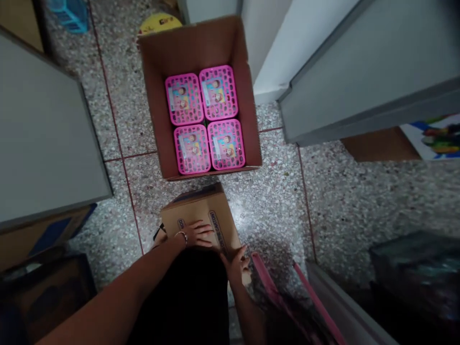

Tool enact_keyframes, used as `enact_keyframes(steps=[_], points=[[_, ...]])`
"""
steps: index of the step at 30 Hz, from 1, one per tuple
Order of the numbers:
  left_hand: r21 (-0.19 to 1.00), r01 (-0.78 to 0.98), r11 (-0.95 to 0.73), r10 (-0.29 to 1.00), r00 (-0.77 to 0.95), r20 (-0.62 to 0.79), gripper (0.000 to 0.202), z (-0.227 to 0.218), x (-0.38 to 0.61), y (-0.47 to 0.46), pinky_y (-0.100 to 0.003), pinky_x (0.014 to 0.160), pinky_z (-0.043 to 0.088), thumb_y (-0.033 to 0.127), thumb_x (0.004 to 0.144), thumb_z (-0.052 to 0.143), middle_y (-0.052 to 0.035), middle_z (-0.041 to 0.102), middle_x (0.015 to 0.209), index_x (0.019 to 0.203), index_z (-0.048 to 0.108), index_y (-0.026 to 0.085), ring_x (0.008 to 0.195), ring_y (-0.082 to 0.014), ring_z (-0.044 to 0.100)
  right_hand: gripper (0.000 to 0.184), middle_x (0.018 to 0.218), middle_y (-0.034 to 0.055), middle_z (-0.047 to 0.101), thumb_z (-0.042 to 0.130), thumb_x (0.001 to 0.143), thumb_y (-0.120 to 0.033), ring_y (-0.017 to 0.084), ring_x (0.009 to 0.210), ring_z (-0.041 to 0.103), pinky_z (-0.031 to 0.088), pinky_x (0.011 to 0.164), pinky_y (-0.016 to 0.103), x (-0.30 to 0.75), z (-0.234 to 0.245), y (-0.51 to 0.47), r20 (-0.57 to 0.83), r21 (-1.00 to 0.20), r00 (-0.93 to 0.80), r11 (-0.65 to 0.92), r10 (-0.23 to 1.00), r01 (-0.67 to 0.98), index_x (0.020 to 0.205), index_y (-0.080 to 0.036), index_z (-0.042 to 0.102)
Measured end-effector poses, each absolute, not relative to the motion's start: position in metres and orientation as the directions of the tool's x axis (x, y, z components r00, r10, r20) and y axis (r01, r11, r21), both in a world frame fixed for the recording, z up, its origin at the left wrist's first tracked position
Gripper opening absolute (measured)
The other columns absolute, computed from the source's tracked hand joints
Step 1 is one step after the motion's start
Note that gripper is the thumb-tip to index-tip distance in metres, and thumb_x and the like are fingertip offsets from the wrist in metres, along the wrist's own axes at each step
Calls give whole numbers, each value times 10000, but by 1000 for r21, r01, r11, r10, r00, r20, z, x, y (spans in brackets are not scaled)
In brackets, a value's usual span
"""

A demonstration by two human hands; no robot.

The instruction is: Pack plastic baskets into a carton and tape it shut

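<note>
My left hand (pixel 198 234) lies flat with fingers spread on top of a small closed cardboard carton (pixel 201 211) standing on the floor close to me. My right hand (pixel 235 264) rests against the carton's near right edge, fingers stretched out. A bracelet circles my left wrist. Just beyond the carton stands a large open cardboard box (pixel 201 45) holding several pink plastic baskets (pixel 204 120) packed side by side, each with a picture label.
The speckled terrazzo floor (pixel 341 201) runs between grey shelves on the left (pixel 43 129) and right (pixel 359 76). More cartons sit under the left shelf (pixel 39 235). A pink-edged item (pixel 276 292) lies by my right side. A yellow object (pixel 158 23) shows behind the open box.
</note>
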State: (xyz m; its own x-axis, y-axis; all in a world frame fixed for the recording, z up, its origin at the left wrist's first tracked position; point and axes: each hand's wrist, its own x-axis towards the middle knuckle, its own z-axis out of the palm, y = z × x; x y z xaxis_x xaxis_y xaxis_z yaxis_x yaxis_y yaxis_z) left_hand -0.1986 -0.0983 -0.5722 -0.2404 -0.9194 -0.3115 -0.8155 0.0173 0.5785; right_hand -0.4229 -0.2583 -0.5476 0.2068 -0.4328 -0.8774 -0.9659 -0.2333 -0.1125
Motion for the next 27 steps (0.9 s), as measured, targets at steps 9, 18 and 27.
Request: enact_keyframes(steps=[9,18,27], points=[[545,-836,61,-981,-150,-121,490,-597,-217,-89,-489,1183,139,159,930,502,51,371,1545,1329,523,442,1451,-196,255,427,1269,215,566,327,958,-287,308,1229,494,359,1060,489,-275,-514,-328,-622,-591,772,-569,-129,-571,1257,-104,571],[687,-723,-69,-989,-39,-140,280,-584,-228,-110,-490,1149,321,328,957,502,51,436,1493,1174,622,456,1413,-191,359,441,815,71,672,349,952,-536,188,779,647,526,767,331,-109,-531,-301,-642,-705,766,-368,-31,-606,901,-187,613],[713,61,-698,-271,900,-343,606,-520,-108,-136,-383,993,530,406,999,276,-135,435,1493,1555,87,255,1307,-216,507,444,600,-50,598,783,475,-483,132,579,570,537,600,268,-108,-556,-380,-741,-606,556,732,-377,-312,745,-230,538]])
